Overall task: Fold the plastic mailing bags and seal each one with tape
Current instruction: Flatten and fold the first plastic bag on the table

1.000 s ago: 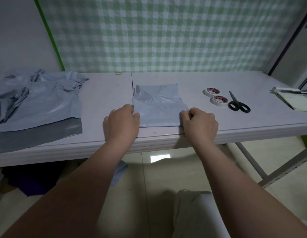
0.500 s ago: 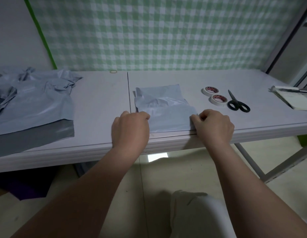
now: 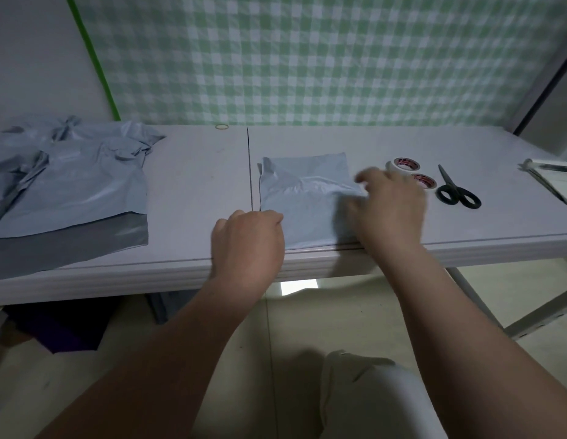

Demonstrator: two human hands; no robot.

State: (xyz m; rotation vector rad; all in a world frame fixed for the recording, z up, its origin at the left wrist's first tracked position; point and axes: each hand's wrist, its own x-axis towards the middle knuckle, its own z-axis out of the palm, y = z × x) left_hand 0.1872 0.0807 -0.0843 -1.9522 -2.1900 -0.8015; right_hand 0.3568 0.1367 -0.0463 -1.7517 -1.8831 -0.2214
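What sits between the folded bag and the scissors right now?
In the head view, the right hand and two tape rolls lie between the folded bag and the scissors.

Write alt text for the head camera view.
A person's left hand presses the near left corner of a folded grey mailing bag on a table, while the blurred right hand lifts over its right edge. Two tape rolls and scissors lie right; unfolded bags lie left.

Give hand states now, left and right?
Left hand: closed, pressing the bag at its left edge.
Right hand: blurred over the bag, cannot tell.
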